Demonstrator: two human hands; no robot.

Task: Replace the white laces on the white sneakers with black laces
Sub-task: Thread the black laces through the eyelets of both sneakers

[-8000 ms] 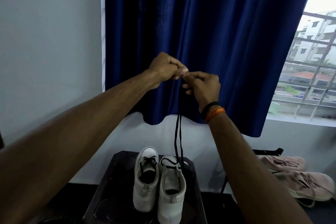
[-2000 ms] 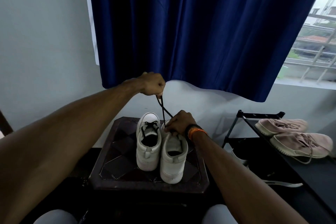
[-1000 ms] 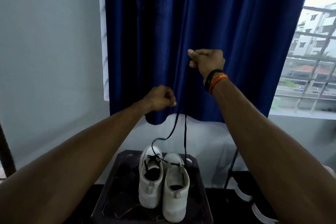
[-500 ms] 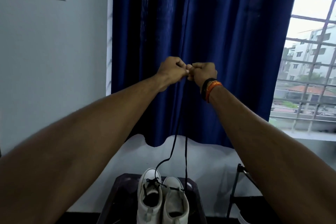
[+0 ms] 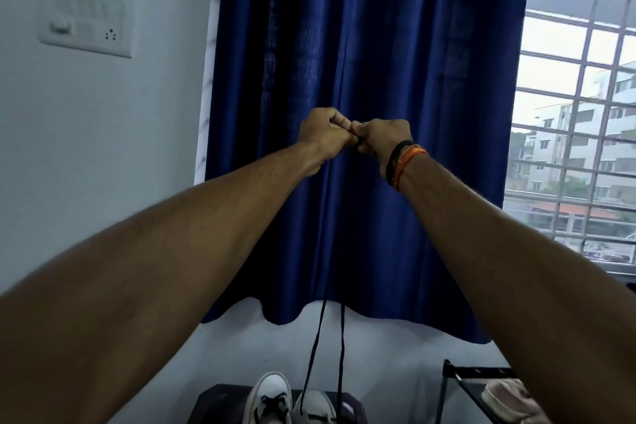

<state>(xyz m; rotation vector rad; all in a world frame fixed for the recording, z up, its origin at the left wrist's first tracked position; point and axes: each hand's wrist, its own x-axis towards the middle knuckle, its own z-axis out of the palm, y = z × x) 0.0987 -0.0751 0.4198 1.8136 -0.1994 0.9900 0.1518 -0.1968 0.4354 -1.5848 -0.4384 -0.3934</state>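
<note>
My left hand (image 5: 321,134) and my right hand (image 5: 383,138) are raised together in front of the blue curtain, fingertips meeting. Each pinches one end of the black lace (image 5: 340,348), whose two strands hang straight down to the shoes. Two white sneakers stand toes away at the bottom edge: the left sneaker (image 5: 270,396) shows black lacing, and the right sneaker (image 5: 315,406) has the two strands running into it. Only their toe halves are in view.
The sneakers stand on a dark stool (image 5: 213,406). A black shoe rack (image 5: 461,379) at the lower right holds a pinkish shoe (image 5: 506,399). The blue curtain (image 5: 378,45) hangs behind, a barred window (image 5: 578,113) to its right, a switch plate (image 5: 86,24) on the left wall.
Both hands stay together holding the lace ends high. The view has tilted up, so the sneakers sit lower in frame. The left strand, slack and curved before, now hangs nearly straight.
</note>
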